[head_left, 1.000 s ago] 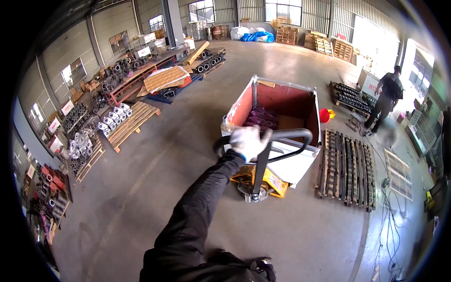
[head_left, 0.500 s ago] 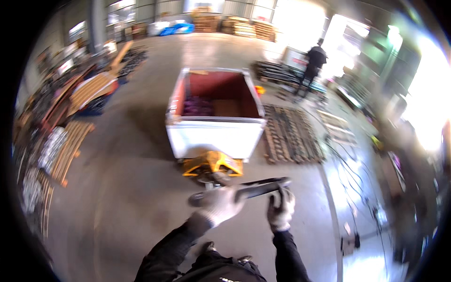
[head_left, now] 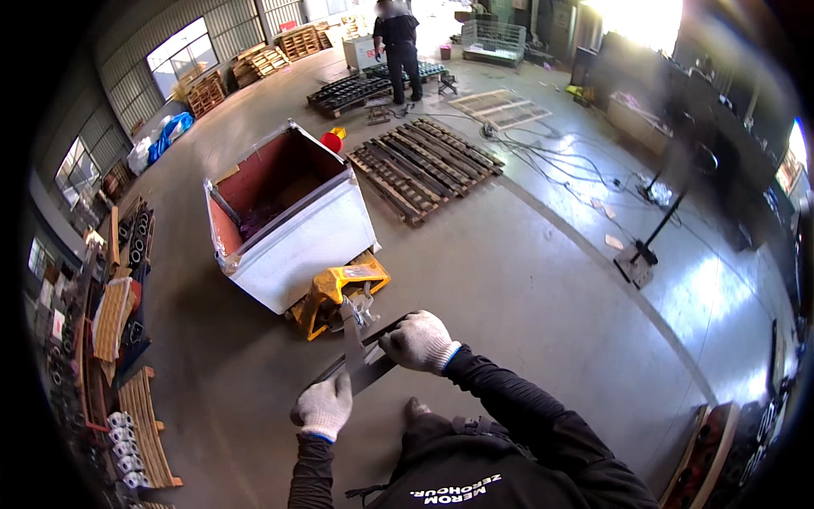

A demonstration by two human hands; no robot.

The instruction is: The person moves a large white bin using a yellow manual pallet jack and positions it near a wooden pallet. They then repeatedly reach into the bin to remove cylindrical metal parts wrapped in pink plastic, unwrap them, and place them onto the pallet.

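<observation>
Both hands wear white knit gloves and are closed round the black handle [head_left: 370, 371] of a pallet jack. At the handle's near left end is my left hand [head_left: 324, 407]. My right hand [head_left: 420, 341] grips its far right end. From the handle a shaft runs forward to the yellow pallet jack body [head_left: 329, 293]. On the jack's far side stands a large open box [head_left: 301, 261], white outside and reddish brown inside, with some dark purple material at its bottom. The jack's forks are hidden by the box.
Slatted pallets [head_left: 424, 167] lie right of the box, near a red bucket [head_left: 331, 142]. A person [head_left: 397, 51] in dark clothes stands farther back. Cables [head_left: 551, 161] cross the floor at right, by a stand with a flat base [head_left: 636, 263]. Stacked materials [head_left: 114, 318] line the left.
The view has swung to the right, so the box and jack now appear farther left and angled. My hands have shifted on the handle; the right now wraps its far end. The person stands nearer the middle.
</observation>
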